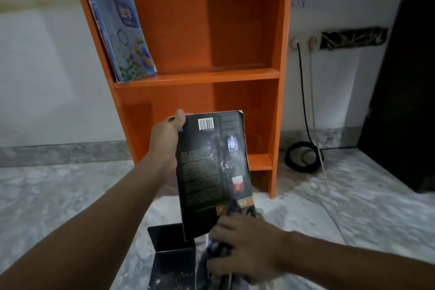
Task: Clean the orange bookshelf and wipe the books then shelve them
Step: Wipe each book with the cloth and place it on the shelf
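Observation:
My left hand grips the top left edge of a black book, held upright in front of the orange bookshelf, back cover with barcode facing me. My right hand grips a dark cloth bunched against the book's lower right corner. A blue book leans against the left wall of the upper shelf. The lower shelf compartment is partly hidden behind the black book.
A black bookend-like metal piece lies on the marble floor below the book. A coiled black cable and a white cord hang from wall sockets right of the shelf. A dark cabinet stands at far right.

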